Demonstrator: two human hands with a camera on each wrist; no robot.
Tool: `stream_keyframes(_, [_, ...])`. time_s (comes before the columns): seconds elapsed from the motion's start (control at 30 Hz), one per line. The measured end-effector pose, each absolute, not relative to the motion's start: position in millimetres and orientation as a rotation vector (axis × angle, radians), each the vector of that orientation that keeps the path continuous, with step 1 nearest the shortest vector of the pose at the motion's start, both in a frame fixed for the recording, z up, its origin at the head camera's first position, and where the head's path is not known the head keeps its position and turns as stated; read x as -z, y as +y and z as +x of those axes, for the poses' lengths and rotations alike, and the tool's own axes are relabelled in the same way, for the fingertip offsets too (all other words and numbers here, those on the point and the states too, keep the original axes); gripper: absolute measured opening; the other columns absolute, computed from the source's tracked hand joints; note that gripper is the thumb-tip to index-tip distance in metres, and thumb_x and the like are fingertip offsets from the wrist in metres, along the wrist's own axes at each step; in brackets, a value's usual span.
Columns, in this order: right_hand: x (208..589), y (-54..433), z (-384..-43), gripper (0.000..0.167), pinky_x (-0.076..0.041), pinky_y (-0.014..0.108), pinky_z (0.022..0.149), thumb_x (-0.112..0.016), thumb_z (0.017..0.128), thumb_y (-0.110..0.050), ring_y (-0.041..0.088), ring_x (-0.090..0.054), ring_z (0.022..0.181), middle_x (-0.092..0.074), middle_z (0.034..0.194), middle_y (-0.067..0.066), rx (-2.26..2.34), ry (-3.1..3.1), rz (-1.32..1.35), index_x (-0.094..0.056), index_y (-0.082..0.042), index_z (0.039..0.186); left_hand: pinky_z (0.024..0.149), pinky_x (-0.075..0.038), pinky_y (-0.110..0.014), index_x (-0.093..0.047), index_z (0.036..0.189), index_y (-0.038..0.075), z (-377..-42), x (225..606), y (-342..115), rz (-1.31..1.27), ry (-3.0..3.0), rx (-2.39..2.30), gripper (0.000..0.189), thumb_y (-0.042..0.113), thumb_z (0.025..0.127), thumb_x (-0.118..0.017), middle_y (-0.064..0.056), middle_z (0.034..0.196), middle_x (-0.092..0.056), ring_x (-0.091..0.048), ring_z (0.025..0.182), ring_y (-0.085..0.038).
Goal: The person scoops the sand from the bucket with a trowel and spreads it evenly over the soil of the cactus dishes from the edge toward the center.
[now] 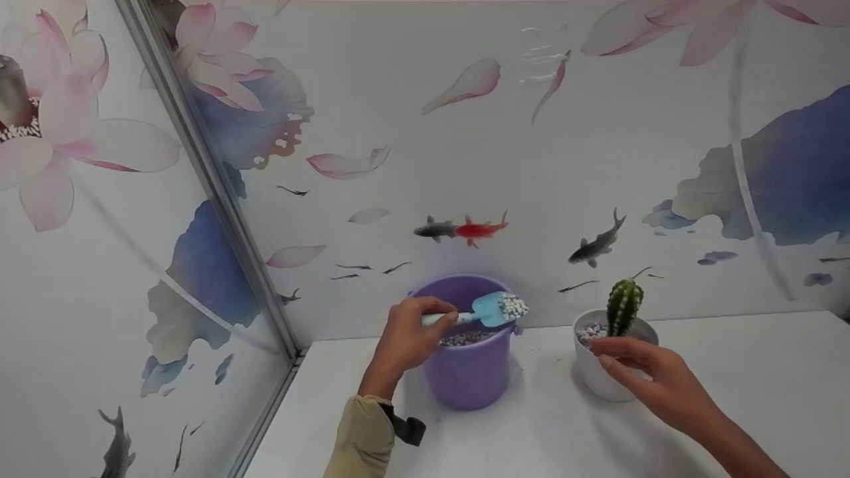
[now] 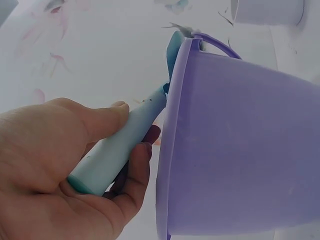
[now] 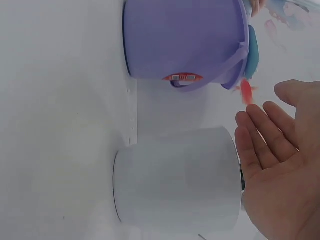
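My left hand [image 1: 408,335] grips the pale handle of a small trowel [image 1: 488,310], thumb on one side and fingers curled round the other in the left wrist view. Whitish pebbles [image 1: 513,306] are heaped on its light blue blade, which is over the rim of a purple bucket [image 1: 468,382]. Gravel [image 1: 467,338] shows inside the bucket. To the right, a green cactus [image 1: 624,309] stands in a white pot [image 1: 591,372] with colourful pebbles [image 1: 590,332]. My right hand [image 1: 654,378] is beside the pot's rim, fingers extended and holding nothing in the right wrist view.
Bucket and pot stand on a white table [image 1: 538,431] against a back wall [image 1: 372,53] printed with fish and petals. A second printed panel rises at the left, joined by a metal corner strip [image 1: 219,186]. The bucket's handle [image 3: 215,72] hangs on the side facing the pot.
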State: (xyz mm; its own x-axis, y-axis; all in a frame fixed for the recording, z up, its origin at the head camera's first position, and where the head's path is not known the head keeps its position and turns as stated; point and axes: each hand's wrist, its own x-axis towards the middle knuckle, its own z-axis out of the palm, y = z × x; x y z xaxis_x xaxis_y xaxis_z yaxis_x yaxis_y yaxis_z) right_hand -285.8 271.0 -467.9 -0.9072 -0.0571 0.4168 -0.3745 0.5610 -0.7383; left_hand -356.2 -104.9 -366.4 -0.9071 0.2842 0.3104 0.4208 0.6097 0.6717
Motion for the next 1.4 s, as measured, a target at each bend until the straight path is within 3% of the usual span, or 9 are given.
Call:
stream_keyframes(0.37, [472, 313, -284, 0.019, -0.051, 0.008, 0.083, -0.064, 0.111, -0.028, -0.014, -0.063, 0.102, -0.08, 0.117, 0.005, -1.164, -2.356, 0.116, -0.078, -0.017, 0.118, 0.113, -0.054, -0.05, -0.083, 0.116, 0.021, -353, 368, -87, -0.647, -2.662, 1.213, 0.016, 0.029, 0.105, -0.073, 0.005, 0.12, -0.08, -0.069, 0.126, -0.02])
stream_keyframes(0.53, [479, 319, -291, 0.03, -0.044, 0.002, 0.087, -0.064, 0.111, -0.032, -0.02, -0.048, 0.113, -0.071, 0.132, 0.009, -1.185, -2.284, 0.029, -0.072, -0.012, 0.132, 0.112, -0.054, -0.049, -0.083, 0.116, 0.024, -353, 368, -79, -0.632, -2.685, 1.225, 0.015, 0.029, 0.105, -0.074, 0.007, 0.119, -0.08, -0.069, 0.124, -0.017])
stream_keyframes(0.63, [483, 320, -298, 0.046, -0.041, 0.003, 0.094, -0.065, 0.11, -0.034, -0.003, -0.051, 0.129, -0.061, 0.148, 0.014, -1.253, -2.291, 0.028, -0.059, -0.009, 0.149, 0.11, -0.056, -0.048, -0.083, 0.115, 0.025, -353, 368, -74, -0.626, -2.693, 1.237, 0.014, 0.03, 0.105, -0.074, 0.008, 0.117, -0.08, -0.07, 0.119, -0.015])
stream_keyframes(0.7, [485, 321, -303, 0.063, -0.045, 0.017, 0.113, -0.065, 0.11, -0.039, 0.017, -0.049, 0.144, -0.051, 0.16, 0.019, -1.327, -2.328, 0.033, -0.045, -0.006, 0.16, 0.106, -0.058, -0.045, -0.083, 0.114, 0.025, -352, 368, -70, -0.64, -2.693, 1.24, 0.014, 0.03, 0.105, -0.074, 0.008, 0.116, -0.08, -0.071, 0.111, -0.012])
stream_keyframes(0.77, [486, 322, -308, 0.079, -0.041, 0.041, 0.127, -0.066, 0.109, -0.044, 0.038, -0.039, 0.155, -0.038, 0.169, 0.024, -1.411, -2.378, 0.034, -0.031, -0.005, 0.167, 0.098, -0.061, -0.039, -0.083, 0.114, 0.023, -352, 369, -66, -0.672, -2.687, 1.242, 0.014, 0.03, 0.105, -0.074, 0.007, 0.114, -0.08, -0.072, 0.102, -0.009])
stream_keyframes(0.87, [491, 323, -314, 0.098, -0.028, 0.075, 0.124, -0.07, 0.105, -0.047, 0.053, -0.023, 0.161, -0.02, 0.176, 0.029, -1.52, -2.438, 0.033, -0.013, -0.005, 0.173, 0.088, -0.061, -0.033, -0.083, 0.112, 0.022, -351, 370, -60, -0.71, -2.678, 1.257, 0.013, 0.028, 0.105, -0.075, 0.007, 0.11, -0.08, -0.07, 0.093, -0.006])
stream_keyframes(0.97, [496, 325, -318, 0.112, -0.022, 0.076, 0.125, -0.077, 0.101, -0.046, 0.055, -0.013, 0.163, -0.009, 0.179, 0.029, -1.566, -2.489, 0.049, -0.002, -0.006, 0.174, 0.088, -0.061, -0.032, -0.084, 0.111, 0.021, -350, 371, -54, -0.73, -2.68, 1.269, 0.012, 0.027, 0.105, -0.075, 0.008, 0.109, -0.08, -0.068, 0.094, -0.006])
stream_keyframes(1.13, [504, 325, -320, 0.124, -0.022, 0.077, 0.125, -0.083, 0.097, -0.044, 0.059, -0.009, 0.163, 0.001, 0.18, 0.029, -1.597, -2.565, 0.082, 0.008, -0.01, 0.174, 0.097, -0.06, -0.037, -0.084, 0.112, 0.023, -347, 371, -47, -0.731, -2.684, 1.263, 0.012, 0.027, 0.106, -0.073, 0.01, 0.112, -0.079, -0.067, 0.103, -0.008])
stream_keyframes(1.4, [512, 324, -321, 0.129, -0.021, 0.079, 0.124, -0.085, 0.095, -0.039, 0.061, -0.011, 0.161, -0.003, 0.178, 0.034, -1.635, -2.563, 0.099, 0.013, -0.011, 0.173, 0.099, -0.059, -0.038, -0.084, 0.111, 0.022, -343, 370, -35, -0.751, -2.699, 1.244, 0.013, 0.027, 0.105, -0.074, 0.01, 0.111, -0.079, -0.067, 0.103, -0.007])
